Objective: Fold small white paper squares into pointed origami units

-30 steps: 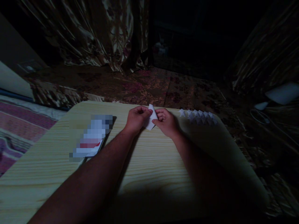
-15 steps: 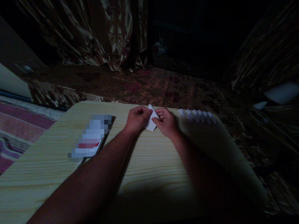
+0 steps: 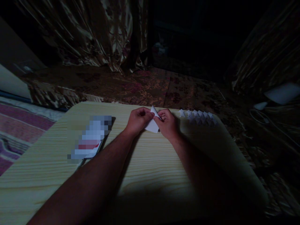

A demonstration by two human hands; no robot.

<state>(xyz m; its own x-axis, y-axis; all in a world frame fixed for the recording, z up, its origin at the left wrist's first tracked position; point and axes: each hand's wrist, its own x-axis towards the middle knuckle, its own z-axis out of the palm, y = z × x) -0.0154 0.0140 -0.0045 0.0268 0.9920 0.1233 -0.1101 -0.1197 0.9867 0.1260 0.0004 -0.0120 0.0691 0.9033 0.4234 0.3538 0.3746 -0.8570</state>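
Observation:
A small piece of white paper (image 3: 152, 126), partly folded over at its top, is held between my two hands near the far edge of the table. My left hand (image 3: 140, 119) pinches its left side, thumb on top near the fold. On the right side, my right hand (image 3: 167, 123) grips the folded flap between thumb and fingers. The fingers behind the paper are partly hidden. To the right of my right hand, several white folded paper stars (image 3: 199, 117) lie in two rows on the table.
On the left of the pale wooden table (image 3: 150, 168) lies a blurred-out flat object (image 3: 90, 140). Behind is a ledge with patterned cloth (image 3: 140, 86) and curtains (image 3: 117, 34). A white lamp-like object with a cord (image 3: 282, 93) stands at right; striped bedding (image 3: 21, 122) is at left.
The paper has turned slightly, its lower edge shifting right, and the fold at its top has become more pointed. Both hands stay in nearly the same place, still gripping it.

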